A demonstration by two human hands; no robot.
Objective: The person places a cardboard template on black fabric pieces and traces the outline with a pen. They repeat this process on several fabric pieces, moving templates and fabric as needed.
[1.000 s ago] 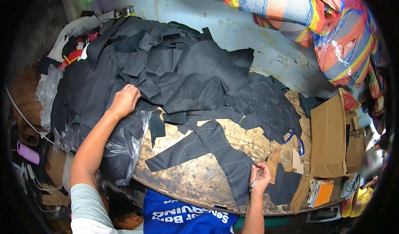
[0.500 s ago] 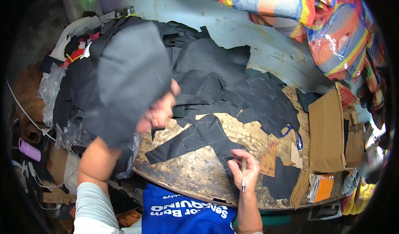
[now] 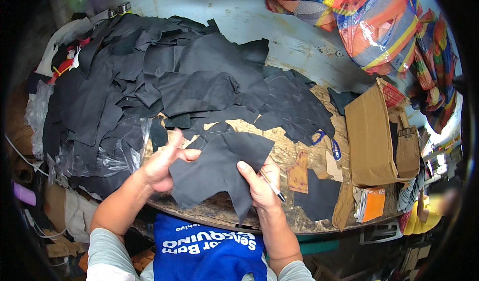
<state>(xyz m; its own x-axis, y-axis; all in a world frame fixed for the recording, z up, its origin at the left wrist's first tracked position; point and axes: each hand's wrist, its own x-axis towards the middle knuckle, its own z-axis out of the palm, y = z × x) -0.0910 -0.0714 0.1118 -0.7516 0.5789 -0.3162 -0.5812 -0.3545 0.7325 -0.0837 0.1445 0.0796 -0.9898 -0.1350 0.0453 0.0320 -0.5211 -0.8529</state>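
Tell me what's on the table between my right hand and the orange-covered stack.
In the head view, a flat black piece and, nearer the orange-covered stack, a long brown strip lie between it and your right hand.

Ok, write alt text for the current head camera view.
A person's right hand grips an irregular black sheet along with a pen, while the spread left hand is at the sheet's left edge. A heap of similar sheets covers much of a worn wooden table, with a cardboard box at right.
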